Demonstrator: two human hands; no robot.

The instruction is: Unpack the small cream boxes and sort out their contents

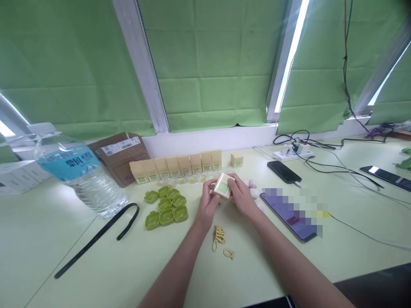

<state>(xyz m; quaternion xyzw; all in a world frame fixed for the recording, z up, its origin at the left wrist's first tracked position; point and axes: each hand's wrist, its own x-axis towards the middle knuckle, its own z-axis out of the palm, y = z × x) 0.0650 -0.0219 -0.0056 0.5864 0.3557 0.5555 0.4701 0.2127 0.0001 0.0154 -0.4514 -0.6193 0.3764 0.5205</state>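
Observation:
Between my two hands is a small cream box with a pale green panel on its face, held tilted above the table. My left hand grips its left and lower side, and my right hand holds its right side with the thumb on the front. Behind it stands a row of similar small boxes, and one separate box sits to their right. Several green moulded cups lie to the left. Yellow loops lie nearer me, and white and pink rounded pieces sit partly behind my right hand.
A large water bottle, a brown carton and a black strap are on the left. To the right lie a black phone, a purple-screened phone, a power strip and loose cables. Small clear containers line the boxes' front.

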